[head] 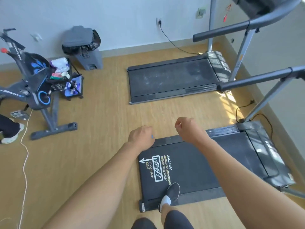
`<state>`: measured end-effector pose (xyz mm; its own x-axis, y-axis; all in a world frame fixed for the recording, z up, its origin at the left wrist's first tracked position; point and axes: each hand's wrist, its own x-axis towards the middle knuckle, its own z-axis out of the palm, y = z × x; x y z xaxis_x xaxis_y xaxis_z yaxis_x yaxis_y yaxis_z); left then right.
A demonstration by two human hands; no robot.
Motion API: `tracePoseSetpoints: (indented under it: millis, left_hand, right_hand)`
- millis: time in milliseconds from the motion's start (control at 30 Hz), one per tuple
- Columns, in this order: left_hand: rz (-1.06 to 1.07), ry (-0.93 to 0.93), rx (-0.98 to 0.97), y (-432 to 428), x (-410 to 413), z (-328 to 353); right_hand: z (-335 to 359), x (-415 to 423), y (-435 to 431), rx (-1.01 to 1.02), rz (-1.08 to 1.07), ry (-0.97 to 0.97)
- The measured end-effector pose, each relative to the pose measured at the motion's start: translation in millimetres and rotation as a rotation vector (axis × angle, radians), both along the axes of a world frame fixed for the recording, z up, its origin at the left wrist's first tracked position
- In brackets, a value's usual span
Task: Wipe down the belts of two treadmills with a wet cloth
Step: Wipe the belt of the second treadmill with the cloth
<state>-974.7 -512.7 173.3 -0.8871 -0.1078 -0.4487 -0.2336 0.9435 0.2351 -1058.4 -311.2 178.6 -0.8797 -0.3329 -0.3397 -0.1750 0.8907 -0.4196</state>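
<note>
Two treadmills stand on the wooden floor. The near belt (pixel 194 167) is black with white printed lettering, and my shoe (pixel 172 192) rests on its rear end. The far belt (pixel 170 78) looks dusty with pale smears. My left hand (pixel 142 138) hovers over the near treadmill's back left corner with its fingers curled; a small blue bit (pixel 152 136) peeks out of them. Over the belt's upper edge my right hand (pixel 189 129) is raised in a loose fist with nothing visible in it. No full cloth shows.
An exercise bike (pixel 33 90) stands at the left, beside a small cart of supplies (pixel 66 75) and a grey bin (pixel 87 52). A white cord (pixel 24 162) runs along the floor. Another person's shoe (pixel 11 136) is at the left edge. Treadmill handrails (pixel 247 81) reach in from the right.
</note>
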Motion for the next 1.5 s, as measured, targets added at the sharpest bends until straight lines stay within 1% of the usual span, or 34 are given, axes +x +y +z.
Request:
tracePoseSetpoints:
  millis: [100,200,333,400,500,567,633,733,800,900,1000,1100,1133,1233,1300,1333,1433,1500]
  left_hand:
    - [0.069,0.003,0.081,-22.5,-64.6,17.5]
    - [0.088,-0.008,0.159,-52.1,-141.1,33.7]
    - [0.048,0.013,0.264,-103.3,-280.4,52.2]
    - [0.025,0.003,0.326,-125.8,-356.4,49.9]
    - [-0.036,0.033,0.419,-145.8,-463.1,52.3]
    - [-0.023,0.072,0.459,-155.5,-521.1,63.1]
    - [-0.066,0.153,0.455,-161.2,-576.6,72.9]
    - [-0.197,0.289,0.404,-163.5,-668.8,83.2]
    - [-0.25,0.296,0.388,-156.4,-738.6,86.9]
    - [-0.31,0.235,0.371,-140.3,-847.0,80.3]
    - [-0.34,0.167,0.407,-134.5,-959.5,58.3]
    - [-0.406,0.17,0.316,-131.7,-1060.3,51.3]
    - [-0.406,0.168,0.288,-133.5,-1083.3,48.3]
    - [-0.395,0.109,0.339,-137.8,-1125.6,48.9]
    - [-0.353,0.06,0.41,-133.8,-1158.1,50.5]
    - [-0.29,0.033,0.474,-131.4,-1175.7,50.8]
    - [-0.049,-0.071,0.771,-114.4,-1223.9,66.2]
    - [-0.047,-0.144,0.894,-101.8,-1250.7,73.2]
  right_hand:
    - [18.4,-72.1,-28.6,-0.026,0.027,0.025]
    - [35.7,-149.8,-68.1,-0.024,0.052,-0.005]
    - [47.0,-273.2,-126.3,-0.087,0.049,-0.02]
    - [53.5,-334.5,-150.0,-0.218,0.007,-0.08]
    - [59.2,-413.9,-173.2,-0.518,-0.235,-0.308]
    - [63.8,-460.7,-182.0,-0.599,-0.327,-0.376]
    - [68.1,-504.0,-188.9,-0.607,-0.372,-0.335]
    - [66.9,-580.1,-195.9,-0.551,-0.467,-0.148]
    - [61.2,-639.4,-197.0,-0.54,-0.544,-0.061]
    - [42.8,-729.8,-189.8,-0.513,-0.632,0.017]
    - [15.4,-822.9,-173.3,-0.523,-0.731,0.027]
    - [7.5,-898.9,-157.1,-0.503,-0.853,0.004]
    - [8.9,-914.4,-156.0,-0.505,-0.894,-0.02]
    - [24.2,-950.7,-161.5,-0.516,-0.951,-0.081]
    - [39.2,-977.4,-160.0,-0.532,-1.005,-0.092]
    - [45.7,-988.8,-158.9,-0.555,-1.029,-0.079]
    - [51.6,-1016.7,-150.0,-0.564,-1.094,0.003]
    - [52.3,-1027.6,-149.1,-0.599,-1.157,0.018]
